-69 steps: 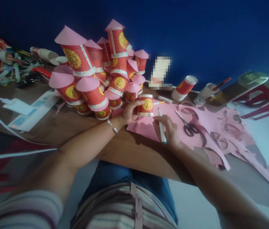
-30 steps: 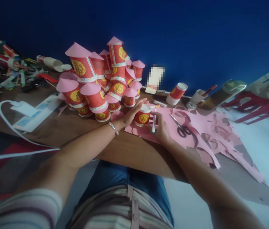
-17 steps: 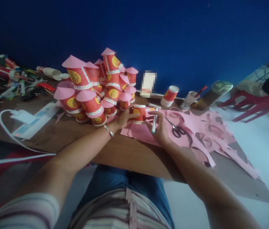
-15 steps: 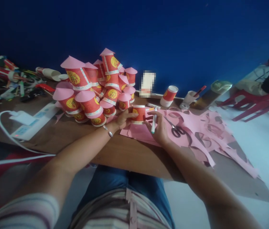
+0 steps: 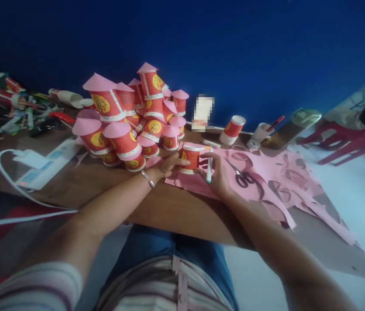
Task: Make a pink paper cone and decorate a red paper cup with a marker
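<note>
A red paper cup (image 5: 191, 156) with white rims and a yellow emblem is held just above pink paper sheets (image 5: 185, 181). My left hand (image 5: 172, 165) is closed around its left side, thumb across the front. On the right, my right hand (image 5: 216, 172) grips a white marker (image 5: 209, 166) with a teal end, fingers curled beside the cup. Some of those fingertips reach the cup's right side. To the left stands a pile of red cups with pink cone tops (image 5: 120, 140).
Black-handled scissors (image 5: 243, 178) lie on cut pink scraps (image 5: 279, 172). Behind stand another red cup (image 5: 233, 129) and a white cup holding a red pen (image 5: 262, 131). A white power strip (image 5: 46, 164) with a cable lies at left. A red plastic stool (image 5: 347, 136) is beyond the table.
The held cup is tipped slightly, so more of its top rim shows. Both hands stay on it in nearly the same place; the view has shifted slightly.
</note>
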`<state>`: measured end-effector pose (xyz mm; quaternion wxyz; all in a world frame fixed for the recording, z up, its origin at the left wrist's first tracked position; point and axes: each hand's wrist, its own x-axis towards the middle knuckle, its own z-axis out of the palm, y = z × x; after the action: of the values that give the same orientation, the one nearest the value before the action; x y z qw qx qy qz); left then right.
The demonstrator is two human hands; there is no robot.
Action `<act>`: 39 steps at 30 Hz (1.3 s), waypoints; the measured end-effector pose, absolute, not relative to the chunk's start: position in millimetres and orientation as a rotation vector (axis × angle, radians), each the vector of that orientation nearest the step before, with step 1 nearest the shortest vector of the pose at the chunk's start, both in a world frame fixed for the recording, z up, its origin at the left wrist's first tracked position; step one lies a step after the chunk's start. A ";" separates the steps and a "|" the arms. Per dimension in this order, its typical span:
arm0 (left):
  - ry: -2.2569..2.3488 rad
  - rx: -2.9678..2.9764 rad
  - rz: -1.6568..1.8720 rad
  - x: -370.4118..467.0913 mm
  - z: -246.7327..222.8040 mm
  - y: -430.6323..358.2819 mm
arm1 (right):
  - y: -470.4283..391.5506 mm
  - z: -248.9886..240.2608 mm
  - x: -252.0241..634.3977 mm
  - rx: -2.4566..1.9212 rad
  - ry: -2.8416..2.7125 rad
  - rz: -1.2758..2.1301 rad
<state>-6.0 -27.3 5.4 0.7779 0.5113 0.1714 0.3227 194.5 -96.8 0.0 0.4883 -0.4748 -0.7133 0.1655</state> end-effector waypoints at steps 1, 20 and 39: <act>0.373 1.114 0.693 -5.9 5.1 -26.9 | -96.5 -0.6 194.9 -1.162 -1.736 0.402; 0.500 1.116 0.979 -0.5 -3.9 -16.4 | -94.3 -2.1 198.8 -1.262 -1.732 0.251; 0.690 1.644 0.841 -4.8 9.5 -29.1 | -92.4 3.6 200.5 -1.235 -1.640 0.393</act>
<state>-4.8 -29.1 9.5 0.5522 0.6953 0.2917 0.3558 200.5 -92.4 3.6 0.5018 -0.5110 -0.6786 0.1628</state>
